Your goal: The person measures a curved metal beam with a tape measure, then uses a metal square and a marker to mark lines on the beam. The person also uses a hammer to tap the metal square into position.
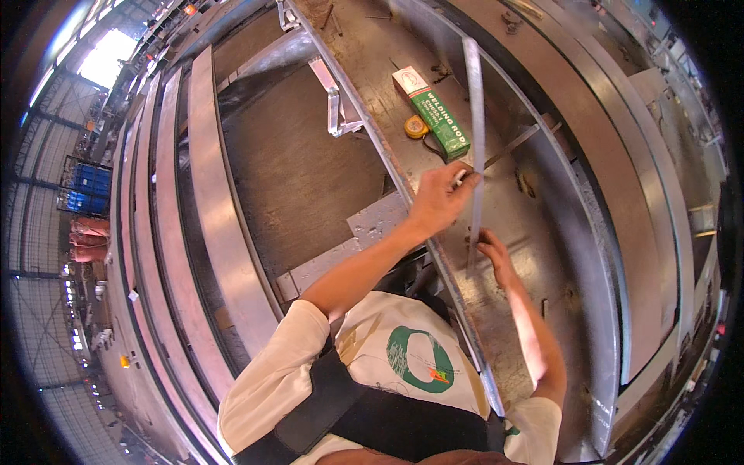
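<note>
My left hand (442,200) is closed, with a short white marking stick (459,177) pinched in its fingers. It is beside a long flat metal strip (476,108), which stretches across the inside of a steel channel (496,190). Near the strip's lower end, my right hand (498,260) has its thumb and fingers closed on the edge. Some of the right fingertips are hidden. Just beyond my left hand lie a green and white welding rod box (434,112) and a yellow tape measure (415,127). A narrow bar (515,145) slants away behind the strip.
The channel's near edge (372,143) runs past my body, and its tall far wall (577,190) curves along the right. Long steel beams (213,186) lie to the left, more (620,147) to the right. A metal bracket (335,108) sits outside the near edge.
</note>
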A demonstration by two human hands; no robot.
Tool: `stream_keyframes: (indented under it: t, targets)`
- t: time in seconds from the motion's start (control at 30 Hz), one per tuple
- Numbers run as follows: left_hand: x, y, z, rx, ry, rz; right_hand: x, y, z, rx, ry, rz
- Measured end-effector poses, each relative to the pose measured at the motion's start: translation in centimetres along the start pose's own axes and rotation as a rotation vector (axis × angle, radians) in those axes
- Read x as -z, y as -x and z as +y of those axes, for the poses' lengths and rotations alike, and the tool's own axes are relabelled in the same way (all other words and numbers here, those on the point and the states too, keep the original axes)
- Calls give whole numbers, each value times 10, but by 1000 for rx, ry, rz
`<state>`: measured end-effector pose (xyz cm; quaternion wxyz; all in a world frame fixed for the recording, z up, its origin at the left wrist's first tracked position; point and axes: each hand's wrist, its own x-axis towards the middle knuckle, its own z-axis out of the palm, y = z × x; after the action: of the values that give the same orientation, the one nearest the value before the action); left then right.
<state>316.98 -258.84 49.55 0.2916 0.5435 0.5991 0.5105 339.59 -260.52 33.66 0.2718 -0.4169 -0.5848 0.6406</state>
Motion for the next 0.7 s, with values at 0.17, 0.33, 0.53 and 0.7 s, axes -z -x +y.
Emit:
stream_keyframes:
  t: [0.17,0.33,0.53,0.7]
  targets:
    - [-29,-31,-15,229,269,-411,-16,56,-53,-191,-345,139]
    - [-21,-172,-130,-10,-572,-386,-5,91,-63,-68,-503,492]
    - [15,-261,-275,108,-1327,-574,34,124,-52,-78,-618,991]
    - [-8,-257,-295,235,-1241,-561,58,144,-17,-139,-501,1135]
